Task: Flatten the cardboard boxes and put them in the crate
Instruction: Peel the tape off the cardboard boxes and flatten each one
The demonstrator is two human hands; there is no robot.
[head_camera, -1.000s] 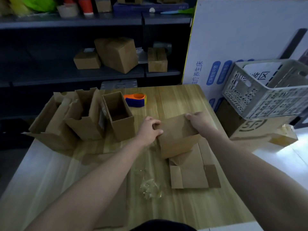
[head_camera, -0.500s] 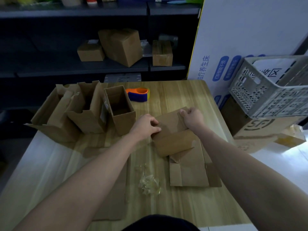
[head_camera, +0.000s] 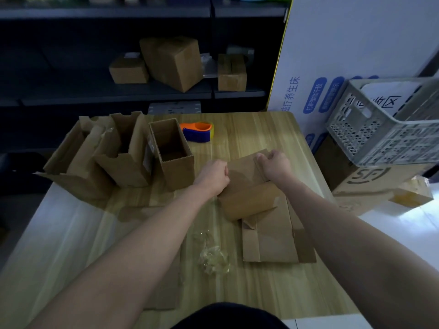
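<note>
Along the left edge of the pale wooden tabletop (head_camera: pixel 249 129) stand several opened brown cardboard boxes (head_camera: pixel 99 157), flaps up and not yet flattened. The rightmost is a tall open-topped brown carton (head_camera: pixel 171 153). Just behind it, near the far edge, lies an orange-and-blue tape dispenser (head_camera: pixel 197 131).

At the middle of the tabletop the left hand (head_camera: pixel 212 176) is curled tight at the left edge of the half-flattened brown cardboard box (head_camera: pixel 247 188). The right hand (head_camera: pixel 275 163) is curled over its far edge. Both seem to grip the box and bear down on it, probably to collapse it. It is bulging at its near side.

Nearer the front edge lie a wad of crumpled clear tape (head_camera: pixel 213 257) and a flattened brown cardboard sheet (head_camera: pixel 275 236), which the box partly overlaps.

Off the right edge, a white board (head_camera: pixel 344 43) carries blue Chinese writing that appears to end in 养生床. The grey perforated plastic crate (head_camera: pixel 384 129) sits tilted on a large brown carton (head_camera: pixel 365 181) printed with an "SF" logo, within reach. It holds a white sheet, and no cardboard shows in it.
</note>
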